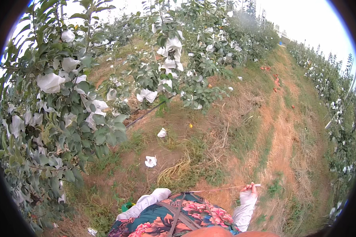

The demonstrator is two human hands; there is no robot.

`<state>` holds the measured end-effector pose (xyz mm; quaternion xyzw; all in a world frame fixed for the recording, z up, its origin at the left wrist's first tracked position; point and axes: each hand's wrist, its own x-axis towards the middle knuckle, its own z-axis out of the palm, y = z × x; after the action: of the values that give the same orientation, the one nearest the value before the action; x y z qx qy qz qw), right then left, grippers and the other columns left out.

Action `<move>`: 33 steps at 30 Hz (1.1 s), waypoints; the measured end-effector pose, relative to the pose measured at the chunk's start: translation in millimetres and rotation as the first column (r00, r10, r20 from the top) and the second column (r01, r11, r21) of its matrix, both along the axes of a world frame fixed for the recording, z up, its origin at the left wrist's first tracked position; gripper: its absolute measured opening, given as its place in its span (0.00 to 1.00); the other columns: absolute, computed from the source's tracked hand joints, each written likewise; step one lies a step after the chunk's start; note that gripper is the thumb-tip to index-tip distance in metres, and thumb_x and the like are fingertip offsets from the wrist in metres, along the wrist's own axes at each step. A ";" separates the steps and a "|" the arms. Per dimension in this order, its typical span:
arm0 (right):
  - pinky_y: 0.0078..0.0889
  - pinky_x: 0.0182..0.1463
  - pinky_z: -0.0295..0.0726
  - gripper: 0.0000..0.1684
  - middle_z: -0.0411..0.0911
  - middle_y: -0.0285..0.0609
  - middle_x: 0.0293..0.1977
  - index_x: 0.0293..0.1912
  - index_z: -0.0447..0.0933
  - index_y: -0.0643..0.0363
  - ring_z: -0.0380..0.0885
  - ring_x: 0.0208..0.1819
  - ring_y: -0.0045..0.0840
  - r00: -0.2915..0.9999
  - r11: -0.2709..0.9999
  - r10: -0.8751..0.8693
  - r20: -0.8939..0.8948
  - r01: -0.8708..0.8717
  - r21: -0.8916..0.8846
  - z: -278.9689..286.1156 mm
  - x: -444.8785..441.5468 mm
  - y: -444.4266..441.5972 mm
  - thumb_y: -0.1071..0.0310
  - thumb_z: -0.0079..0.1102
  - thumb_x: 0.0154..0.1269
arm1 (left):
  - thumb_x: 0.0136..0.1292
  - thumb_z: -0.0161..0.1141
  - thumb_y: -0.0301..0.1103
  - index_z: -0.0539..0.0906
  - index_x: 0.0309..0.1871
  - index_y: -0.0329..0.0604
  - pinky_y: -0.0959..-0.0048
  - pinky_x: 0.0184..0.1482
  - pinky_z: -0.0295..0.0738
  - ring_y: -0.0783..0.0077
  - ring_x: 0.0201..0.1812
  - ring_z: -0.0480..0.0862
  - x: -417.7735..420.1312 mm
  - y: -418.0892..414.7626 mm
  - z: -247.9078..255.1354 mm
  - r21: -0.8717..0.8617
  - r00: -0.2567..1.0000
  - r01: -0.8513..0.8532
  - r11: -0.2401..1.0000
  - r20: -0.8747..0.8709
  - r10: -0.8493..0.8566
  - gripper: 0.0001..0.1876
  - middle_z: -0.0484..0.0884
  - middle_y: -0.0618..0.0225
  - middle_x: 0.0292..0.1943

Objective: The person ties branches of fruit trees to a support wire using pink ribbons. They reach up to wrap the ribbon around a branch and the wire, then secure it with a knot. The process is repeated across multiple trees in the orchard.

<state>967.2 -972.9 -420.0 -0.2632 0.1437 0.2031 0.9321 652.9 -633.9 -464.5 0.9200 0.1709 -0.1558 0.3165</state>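
My right hand (248, 191), bare at the fingers below a white sleeve, is held out to my right. Its fingers pinch a thin pale strip (222, 188) that runs taut across to the front of my waist. A short white piece (257, 185) sticks out beyond the fingertips. At my waist, my left hand (163, 194) is wrapped in the white sleeve; its fingers are hidden, so what it holds cannot be seen. Between the arms is my dark green floral top (192, 209), crossed by brown straps (175, 217). Something green (127, 206) shows beside the left sleeve.
Fruit trees (77, 118) with white bags (50, 83) on the branches crowd the left. A black pipe (148, 112) runs low along the row. White bags (150, 161) lie on the ground. A dirt path (280, 142) leads ahead, with red scraps (276, 80), beside another tree row (338, 124).
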 end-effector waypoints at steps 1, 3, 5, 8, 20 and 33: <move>0.25 0.36 0.77 0.09 0.78 0.28 0.29 0.42 0.78 0.51 0.76 0.32 0.18 1.000 1.000 -0.008 -0.006 0.008 -0.002 -1.6 6.3 -4.3 0.59 0.58 0.67 | 0.57 0.56 0.40 0.85 0.37 0.46 0.60 0.40 0.77 0.51 0.39 0.84 7.9 -2.2 -0.4 0.018 1.000 0.004 1.000 -0.014 -0.003 0.12 0.84 0.54 0.34; 0.25 0.36 0.77 0.09 0.78 0.28 0.29 0.42 0.78 0.51 0.76 0.32 0.18 0.999 1.000 -0.029 -0.016 0.029 -0.010 -1.2 20.7 -13.2 0.59 0.58 0.67 | 0.57 0.56 0.39 0.85 0.36 0.46 0.60 0.40 0.77 0.52 0.38 0.84 27.0 -7.8 1.9 0.051 0.999 0.016 0.999 -0.037 -0.014 0.11 0.84 0.55 0.33; 0.24 0.35 0.77 0.08 0.77 0.27 0.28 0.41 0.78 0.51 0.76 0.32 0.18 0.998 0.999 -0.033 -0.048 0.031 -0.027 1.2 31.0 -18.0 0.59 0.58 0.68 | 0.57 0.56 0.38 0.85 0.36 0.46 0.60 0.40 0.78 0.52 0.38 0.84 46.2 -13.1 9.4 0.077 0.997 0.015 0.997 -0.071 -0.009 0.10 0.84 0.55 0.33; 0.24 0.34 0.76 0.07 0.74 0.26 0.26 0.40 0.77 0.49 0.75 0.31 0.16 0.997 0.999 0.006 -0.075 -0.009 -0.039 -0.7 54.0 -19.8 0.58 0.57 0.68 | 0.59 0.55 0.39 0.84 0.39 0.47 0.63 0.42 0.78 0.52 0.39 0.84 62.9 -10.0 -29.1 0.091 0.994 0.052 0.995 -0.096 -0.043 0.11 0.84 0.57 0.34; 0.24 0.33 0.76 0.11 0.72 0.28 0.28 0.44 0.75 0.50 0.73 0.31 0.19 0.999 0.984 0.041 0.011 -0.038 -0.171 -13.7 108.7 17.6 0.55 0.57 0.69 | 0.59 0.54 0.36 0.81 0.43 0.45 0.60 0.42 0.77 0.48 0.41 0.82 125.6 18.5 -50.6 0.080 0.990 -0.031 0.996 0.137 0.020 0.12 0.82 0.52 0.36; 0.26 0.34 0.75 0.14 0.70 0.31 0.28 0.47 0.72 0.54 0.71 0.31 0.21 0.997 0.950 0.046 -0.065 -0.064 -0.305 23.0 229.3 135.2 0.57 0.57 0.68 | 0.55 0.59 0.37 0.81 0.27 0.41 0.54 0.34 0.74 0.47 0.32 0.81 260.6 123.3 -54.0 0.012 1.000 0.000 1.000 0.027 0.000 0.09 0.81 0.51 0.26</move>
<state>1196.5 -837.8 -396.9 -0.4028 0.1926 0.2117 0.8694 913.5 -510.6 -518.4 0.9239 0.1675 -0.1425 0.3132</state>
